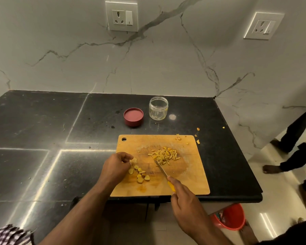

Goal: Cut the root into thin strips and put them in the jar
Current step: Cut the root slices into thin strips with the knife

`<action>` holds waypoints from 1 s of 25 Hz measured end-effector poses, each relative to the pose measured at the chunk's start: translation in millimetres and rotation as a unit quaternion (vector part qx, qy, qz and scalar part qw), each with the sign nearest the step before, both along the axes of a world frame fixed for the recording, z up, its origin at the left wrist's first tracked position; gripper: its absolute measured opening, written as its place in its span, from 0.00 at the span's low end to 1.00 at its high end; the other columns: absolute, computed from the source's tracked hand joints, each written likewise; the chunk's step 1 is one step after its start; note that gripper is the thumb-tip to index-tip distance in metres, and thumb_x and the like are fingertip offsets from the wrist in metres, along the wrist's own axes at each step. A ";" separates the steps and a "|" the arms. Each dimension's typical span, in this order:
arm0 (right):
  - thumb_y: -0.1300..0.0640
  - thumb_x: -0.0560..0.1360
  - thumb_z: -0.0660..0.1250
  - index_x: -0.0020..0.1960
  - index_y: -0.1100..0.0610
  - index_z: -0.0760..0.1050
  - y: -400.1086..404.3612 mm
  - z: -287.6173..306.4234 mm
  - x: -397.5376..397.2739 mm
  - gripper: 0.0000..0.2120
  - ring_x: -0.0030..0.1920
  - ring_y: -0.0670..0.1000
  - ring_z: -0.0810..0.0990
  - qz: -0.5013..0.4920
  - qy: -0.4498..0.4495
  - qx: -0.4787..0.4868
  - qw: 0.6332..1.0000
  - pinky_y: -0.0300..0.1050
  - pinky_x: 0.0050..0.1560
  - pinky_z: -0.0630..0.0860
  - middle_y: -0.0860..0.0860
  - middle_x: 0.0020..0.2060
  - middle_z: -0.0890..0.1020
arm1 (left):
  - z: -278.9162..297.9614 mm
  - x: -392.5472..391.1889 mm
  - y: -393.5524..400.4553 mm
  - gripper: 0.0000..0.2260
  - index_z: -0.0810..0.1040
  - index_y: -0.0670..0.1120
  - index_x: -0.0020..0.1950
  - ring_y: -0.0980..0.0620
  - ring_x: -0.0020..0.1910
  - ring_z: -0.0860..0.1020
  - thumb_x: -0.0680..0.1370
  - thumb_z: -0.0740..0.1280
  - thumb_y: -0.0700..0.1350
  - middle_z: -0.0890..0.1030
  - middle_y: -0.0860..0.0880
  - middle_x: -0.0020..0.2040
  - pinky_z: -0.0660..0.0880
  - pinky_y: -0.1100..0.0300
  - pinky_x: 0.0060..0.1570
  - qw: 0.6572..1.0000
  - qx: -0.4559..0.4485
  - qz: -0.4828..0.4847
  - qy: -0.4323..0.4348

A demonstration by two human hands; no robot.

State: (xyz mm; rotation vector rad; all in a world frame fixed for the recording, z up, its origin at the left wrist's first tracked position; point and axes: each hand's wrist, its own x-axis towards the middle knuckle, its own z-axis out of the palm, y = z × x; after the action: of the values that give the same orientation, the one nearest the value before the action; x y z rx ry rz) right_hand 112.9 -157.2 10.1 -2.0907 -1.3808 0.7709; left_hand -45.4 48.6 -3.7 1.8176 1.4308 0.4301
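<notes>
A wooden cutting board (193, 175) lies at the counter's front right. A pile of thin yellow root strips (165, 154) sits near its middle. Several thicker root slices (141, 175) lie at its left. My left hand (116, 167) pinches one pale slice (134, 160) above those slices. My right hand (185, 200) grips a yellow-handled knife (162, 169), whose blade tip points at the strip pile. Behind the board stands a clear glass jar (158, 108), open and without strips inside, with its red lid (133, 117) upside down to its left.
The black stone counter (42, 138) ends just right of the board. Small root scraps (198, 129) lie by the board's far right corner. A red bucket (231, 217) stands on the floor below. Other people's legs and feet (276, 167) are at the right.
</notes>
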 end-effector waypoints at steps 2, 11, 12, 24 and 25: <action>0.54 0.83 0.54 0.77 0.41 0.57 -1.8 -1.7 4.1 0.23 0.57 0.39 0.70 -0.003 -0.009 -0.004 1.000 0.35 0.57 0.70 0.42 0.65 0.71 | 2.3 0.0 -1.3 0.11 0.83 0.50 0.59 0.55 0.51 0.78 0.79 0.68 0.40 0.82 0.51 0.53 0.72 0.63 0.40 1.000 0.008 0.001 0.006; 0.55 0.83 0.56 0.75 0.41 0.61 -1.5 -1.0 0.1 0.22 0.58 0.39 0.72 -0.029 0.010 0.023 0.999 0.36 0.56 0.71 0.41 0.64 0.72 | 14.9 0.7 -13.2 0.10 0.83 0.56 0.59 0.57 0.53 0.76 0.77 0.73 0.50 0.78 0.56 0.55 0.74 0.61 0.50 0.986 0.024 -0.147 0.072; 0.55 0.83 0.56 0.75 0.41 0.61 -0.8 -2.0 -2.0 0.22 0.58 0.40 0.72 -0.027 0.014 0.020 0.999 0.35 0.55 0.71 0.41 0.64 0.72 | 13.8 3.3 -18.2 0.12 0.82 0.58 0.61 0.57 0.57 0.73 0.77 0.72 0.53 0.76 0.57 0.59 0.74 0.59 0.55 0.975 0.057 -0.189 0.100; 0.55 0.83 0.56 0.76 0.42 0.61 2.5 -2.8 -7.3 0.22 0.61 0.41 0.72 -0.023 0.027 0.026 0.999 0.34 0.58 0.70 0.42 0.66 0.72 | -1.4 -17.1 -11.1 0.11 0.81 0.60 0.61 0.55 0.60 0.73 0.79 0.69 0.53 0.76 0.59 0.61 0.73 0.53 0.61 0.961 0.124 -0.199 0.146; 0.55 0.83 0.56 0.75 0.42 0.61 3.1 -3.1 -7.9 0.22 0.61 0.41 0.72 -0.020 0.028 0.027 0.999 0.35 0.58 0.70 0.42 0.67 0.72 | -0.7 -17.7 -10.9 0.11 0.82 0.59 0.61 0.56 0.59 0.74 0.78 0.70 0.52 0.77 0.59 0.60 0.75 0.54 0.61 0.971 0.102 -0.182 0.115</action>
State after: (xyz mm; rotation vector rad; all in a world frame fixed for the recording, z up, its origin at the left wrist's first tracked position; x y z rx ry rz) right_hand 105.0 -154.1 7.0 -2.0327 -1.3114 0.7616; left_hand -63.1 37.7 -4.4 2.3030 1.1953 0.1871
